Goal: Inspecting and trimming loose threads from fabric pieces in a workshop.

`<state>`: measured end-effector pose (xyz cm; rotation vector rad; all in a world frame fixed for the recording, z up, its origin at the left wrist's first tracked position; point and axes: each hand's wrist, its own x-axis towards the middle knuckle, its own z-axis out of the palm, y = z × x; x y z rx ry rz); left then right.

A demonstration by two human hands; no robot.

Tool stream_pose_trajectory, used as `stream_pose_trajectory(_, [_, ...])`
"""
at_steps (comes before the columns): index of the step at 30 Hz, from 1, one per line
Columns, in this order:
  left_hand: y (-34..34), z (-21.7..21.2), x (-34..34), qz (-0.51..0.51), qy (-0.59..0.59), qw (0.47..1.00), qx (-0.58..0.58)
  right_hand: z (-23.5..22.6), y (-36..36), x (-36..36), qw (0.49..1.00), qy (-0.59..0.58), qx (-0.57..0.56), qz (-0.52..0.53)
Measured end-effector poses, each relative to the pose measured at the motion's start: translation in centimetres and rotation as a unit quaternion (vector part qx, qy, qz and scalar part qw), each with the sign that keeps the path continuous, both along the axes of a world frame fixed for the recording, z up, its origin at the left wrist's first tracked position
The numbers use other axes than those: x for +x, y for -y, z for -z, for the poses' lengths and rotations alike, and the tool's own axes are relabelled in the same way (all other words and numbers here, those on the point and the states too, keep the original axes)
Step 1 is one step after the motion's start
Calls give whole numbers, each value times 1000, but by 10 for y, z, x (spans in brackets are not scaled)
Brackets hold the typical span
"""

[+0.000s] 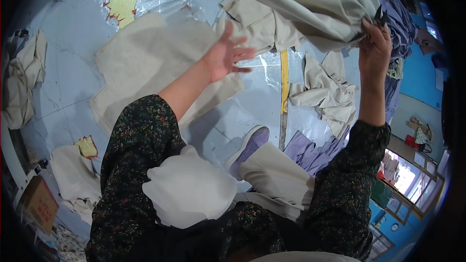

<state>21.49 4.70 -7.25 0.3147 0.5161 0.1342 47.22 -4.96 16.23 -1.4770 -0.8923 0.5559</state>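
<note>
My right hand [377,43] is raised at the upper right, its fingers closed on the edge of a large beige cloth [310,5]. The cloth hangs in folds toward the far left and leaves the top of the picture. By the fingertips shows a small dark pointed thing [381,17]; whether it is held or lies behind, I cannot tell. My left hand [228,58] is open with fingers spread, holding nothing. It hovers over flat beige fabric panels [141,68] spread on the blue-grey surface [63,77], too high to tell if it touches them.
Crumpled beige pieces [327,90] and purple fabric [310,150] lie right of a yellow strip [284,77]. Near me are a white rounded piece [189,189] and a purple shoe-like thing [250,148]. More beige cloth [24,82] and a cardboard box [39,204] are at left.
</note>
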Motion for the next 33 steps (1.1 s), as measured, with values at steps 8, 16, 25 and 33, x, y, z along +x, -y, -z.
stream_pose_trajectory(8, [-19, -9, -91, -2, 107, 973, 204, 120, 47, -59, 948, -232, -219, 14])
stream_pose_trajectory(16, [88, 77, -155, 96, -301, 879, 357, 275, 74, -17, 852, -79, -495, 150])
stream_pose_trajectory(25, [114, 106, -119, 45, -307, 834, 457, 241, 61, -106, 898, 94, -374, -214])
stream_pose_trajectory(33, [124, 78, -128, -34, -367, 818, 442, 259, 59, -187, 807, -108, -523, -251])
